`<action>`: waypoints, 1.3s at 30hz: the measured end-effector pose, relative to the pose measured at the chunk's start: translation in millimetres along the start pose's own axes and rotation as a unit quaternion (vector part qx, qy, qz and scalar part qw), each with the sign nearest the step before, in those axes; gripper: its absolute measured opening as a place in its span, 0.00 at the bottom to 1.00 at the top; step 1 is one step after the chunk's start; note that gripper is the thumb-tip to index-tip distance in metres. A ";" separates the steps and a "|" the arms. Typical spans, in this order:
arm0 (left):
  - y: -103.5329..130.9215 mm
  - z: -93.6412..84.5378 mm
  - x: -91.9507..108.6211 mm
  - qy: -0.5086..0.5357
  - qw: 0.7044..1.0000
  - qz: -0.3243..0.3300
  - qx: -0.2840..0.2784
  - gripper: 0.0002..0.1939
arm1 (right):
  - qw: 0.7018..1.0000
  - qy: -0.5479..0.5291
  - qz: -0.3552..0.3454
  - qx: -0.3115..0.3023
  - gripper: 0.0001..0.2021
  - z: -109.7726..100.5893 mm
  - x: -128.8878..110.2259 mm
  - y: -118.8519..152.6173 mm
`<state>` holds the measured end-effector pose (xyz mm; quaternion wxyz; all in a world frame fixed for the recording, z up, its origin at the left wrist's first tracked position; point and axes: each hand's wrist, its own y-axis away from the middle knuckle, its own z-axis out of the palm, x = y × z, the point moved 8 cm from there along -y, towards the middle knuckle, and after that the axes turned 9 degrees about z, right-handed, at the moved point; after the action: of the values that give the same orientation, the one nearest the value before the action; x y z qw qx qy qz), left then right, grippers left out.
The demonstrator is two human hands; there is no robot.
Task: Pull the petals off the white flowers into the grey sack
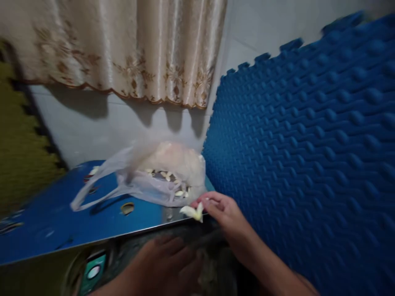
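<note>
My right hand (224,213) is closed, pinching a white flower (194,211) with pale yellowish petals between thumb and fingers. The flower is at the front edge of the blue tabletop (145,218). Just behind it lies an open, translucent plastic bag (160,191), its handles spread to the left. Several small pale flowers or petals (168,176) show inside the bag. My left hand (169,263) is low in front of the table edge, smeared by motion and in shadow. Its fingers are too blurred to show whether they hold anything.
A phone (93,271) with a lit screen lies below the table edge at lower left. A small yellowish-brown scrap (127,208) rests on the tabletop. A blue textured foam mat (302,135) stands along the right, a yellow-green mat (24,139) at left. A curtain (123,45) hangs behind.
</note>
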<state>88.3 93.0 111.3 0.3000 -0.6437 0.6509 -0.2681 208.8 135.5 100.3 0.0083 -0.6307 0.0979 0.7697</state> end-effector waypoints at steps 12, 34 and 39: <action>18.0 -28.4 -60.9 0.172 0.925 -0.338 0.035 0.05 | 0.994 -0.067 0.069 -0.054 0.16 21.6 10.9 8.4; 35.2 -26.7 -79.3 0.262 0.869 -0.416 0.067 0.04 | 0.983 -0.155 0.068 -0.075 0.24 33.6 44.8 -12.0; 45.5 -38.2 -91.2 0.237 0.861 -0.444 0.076 0.06 | 0.981 -0.132 0.080 -0.120 0.18 45.7 43.2 -14.5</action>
<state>28.6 184.0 107.8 0.0340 -0.7570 0.3247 -0.5661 157.7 152.3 64.7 -0.1163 -0.5102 0.0535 0.8505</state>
